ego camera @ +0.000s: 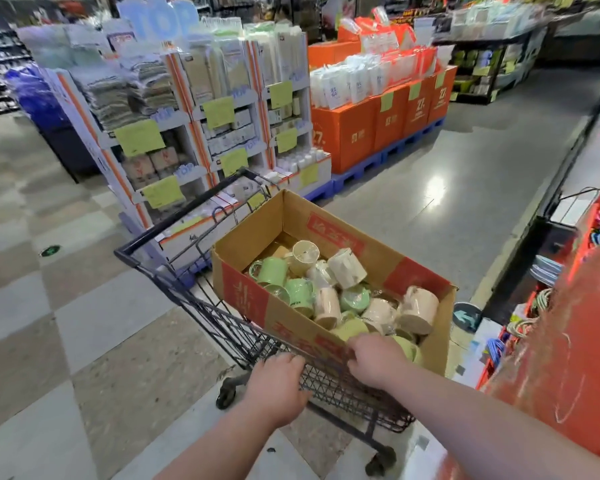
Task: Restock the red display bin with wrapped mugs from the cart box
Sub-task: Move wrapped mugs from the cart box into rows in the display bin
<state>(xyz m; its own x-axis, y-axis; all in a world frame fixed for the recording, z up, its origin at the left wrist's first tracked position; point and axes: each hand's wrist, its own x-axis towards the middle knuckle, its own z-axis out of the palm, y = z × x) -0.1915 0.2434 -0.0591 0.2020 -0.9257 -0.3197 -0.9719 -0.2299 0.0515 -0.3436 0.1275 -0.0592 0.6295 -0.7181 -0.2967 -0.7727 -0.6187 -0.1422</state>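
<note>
The tiled shop floor (84, 323) stretches under the cart (215, 320), which stands in the middle of the aisle. Beyond the cart's far end rises a tall white display stand (194, 109) stacked with packaged goods and yellow-green price tags. Further back and right of the cart, orange cartons (368, 129) sit on a blue pallet (378, 161) with white bags piled on top. Close to the right of the cart is the red display bin (568, 358), blurred at the edge of view, so its contents cannot be made out.

A cardboard box (246, 292) with red print rests across the cart's basket, open at the top. Inside it lie the wrapped mugs, heaped on their sides and against each other: cream ones (347, 268) and pale green ones (272, 270), each in clear film.

At the cart's near end, the left hand (278, 386) has its fingers curled over the wire rim of the basket, gripping it. The right hand (374, 358) has its fingers hooked over the near wall of the cardboard box, holding that edge just above the nearest green mugs.
</note>
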